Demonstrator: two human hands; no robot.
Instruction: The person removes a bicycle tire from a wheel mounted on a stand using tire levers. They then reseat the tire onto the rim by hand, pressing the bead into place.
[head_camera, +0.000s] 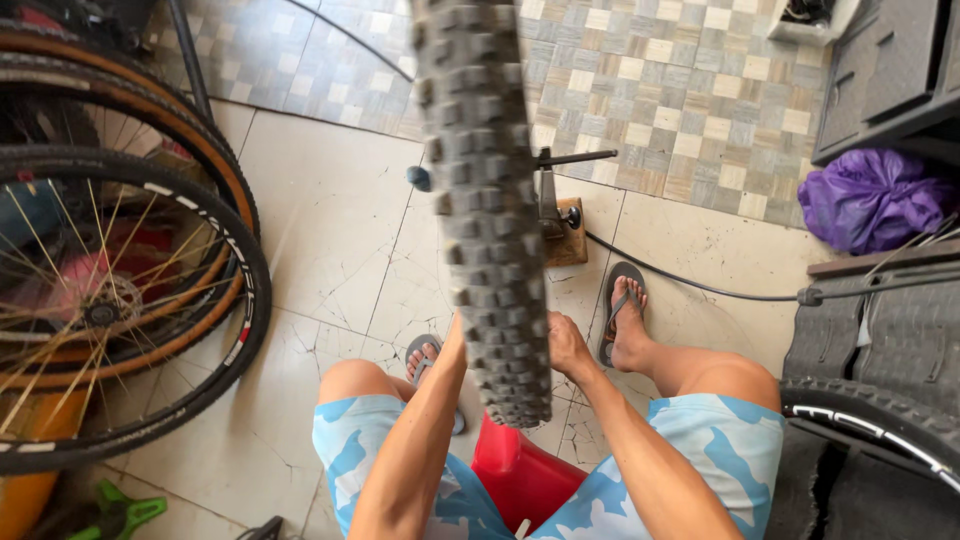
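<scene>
A black knobby bicycle tyre (485, 200) stands upright in front of me, running from the top edge down between my knees. My right hand (568, 345) rests against its right side near the bottom, fingers curled onto the tread. My left hand (455, 338) reaches the tyre's left side at the same height; only the wrist shows and the fingers are hidden behind the tread. I sit on a red stool (520, 475), in blue patterned shorts, with both feet in flip-flops on the cracked tiles.
Spoked wheels (120, 300), one with a tan-walled tyre, lean at the left. A wooden block with a metal stand (560, 225) and a black hose (700, 285) lie beyond the tyre. More black tyres (880, 420) lie at the right, a purple bag (870, 195) sits at the upper right, and a green tool (125, 510) lies at the lower left.
</scene>
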